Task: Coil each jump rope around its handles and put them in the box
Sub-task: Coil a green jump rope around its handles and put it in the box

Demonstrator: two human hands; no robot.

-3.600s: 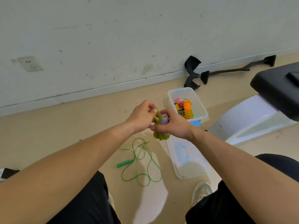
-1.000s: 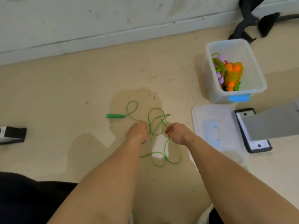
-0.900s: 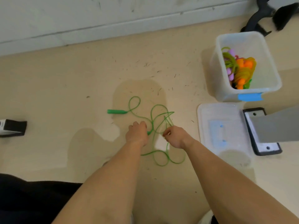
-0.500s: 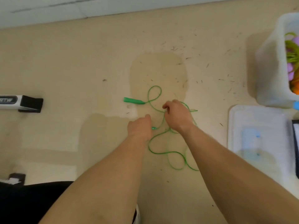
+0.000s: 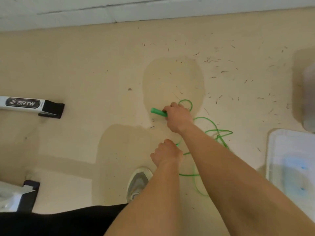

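Observation:
A green jump rope lies tangled on the beige floor, its cord [image 5: 215, 131] looping to the right of my arms. My right hand [image 5: 177, 118] reaches forward and grips one green handle [image 5: 157, 111], whose left end sticks out of my fingers. My left hand [image 5: 166, 153] is curled nearer to me, with a bit of green showing at its knuckles; it seems to hold the rope's other end, mostly hidden in the fist. The clear plastic box [image 5: 309, 99] shows only as a blurred wall at the right edge.
The box's clear lid [image 5: 289, 159] lies flat at the right. A white bar with a black foot [image 5: 32, 105] lies at the left, and another black-footed piece [image 5: 25, 195] sits at lower left. My grey shoe [image 5: 139, 181] stands under my left arm.
The coiled purple-and-green rope went into the box. Both hands came down to the green rope; my right hand has moved forward and left and taken hold of the far handle.

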